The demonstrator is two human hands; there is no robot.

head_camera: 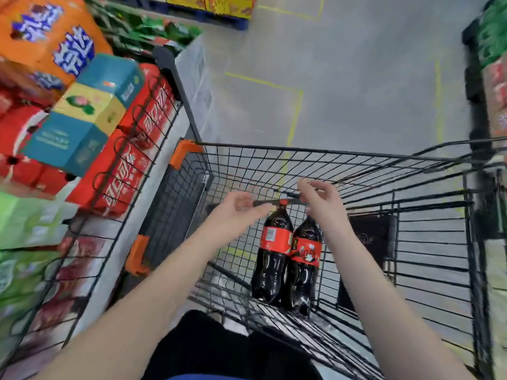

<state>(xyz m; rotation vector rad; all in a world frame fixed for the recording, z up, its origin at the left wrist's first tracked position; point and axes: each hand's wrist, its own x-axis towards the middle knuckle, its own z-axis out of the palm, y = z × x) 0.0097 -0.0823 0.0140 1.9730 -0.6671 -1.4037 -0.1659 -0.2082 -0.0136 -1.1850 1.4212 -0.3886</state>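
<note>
Two dark cola bottles with red labels, the left bottle (273,253) and the right bottle (304,259), hang together inside a black wire shopping cart (315,160). A dark carrying strap (274,202) joins their red-capped necks. My left hand (238,215) pinches the strap's left end. My right hand (321,200) grips the strap's right end above the right bottle, fingers curled. The bottles' bases are close to the cart's wire floor; whether they touch it I cannot tell.
A wire-fronted display (131,149) on the left holds red drink cartons, a teal-and-yellow box (82,113) and orange cases (46,31). Orange corner guards (183,152) mark the cart's left side. Grey floor with yellow lines (296,105) lies ahead. More stacked goods (493,64) stand at right.
</note>
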